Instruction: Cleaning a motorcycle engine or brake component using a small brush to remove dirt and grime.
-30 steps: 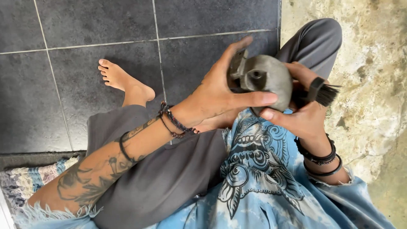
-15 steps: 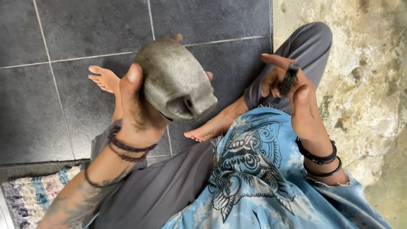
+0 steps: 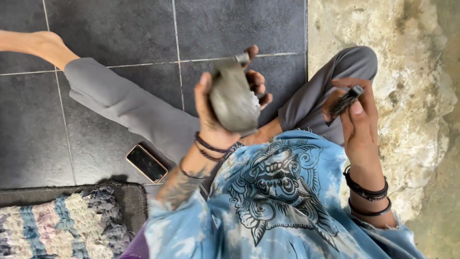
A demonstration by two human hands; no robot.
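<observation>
My left hand (image 3: 215,122) grips a rounded grey metal part (image 3: 233,100), dusty and egg-shaped, held upright above my lap with thumb on its near side and fingers curled behind it. To the right, my right hand (image 3: 358,122) holds a small black-bristled brush (image 3: 346,100) between thumb and fingers, a short gap away from the metal part. Both wrists wear dark bracelets. I sit on the floor in grey trousers (image 3: 129,108) and a blue printed shirt (image 3: 273,201).
A phone (image 3: 146,163) with a dark screen lies on the dark tiled floor (image 3: 115,29) beside my left leg. A woven rug (image 3: 62,220) sits at the lower left. Rough pale concrete (image 3: 412,86) runs along the right.
My left hand has turned the metal part edge-on and brought it nearer my chest. My left leg has stretched out to the left, uncovering the phone. The brush hand stayed at the right.
</observation>
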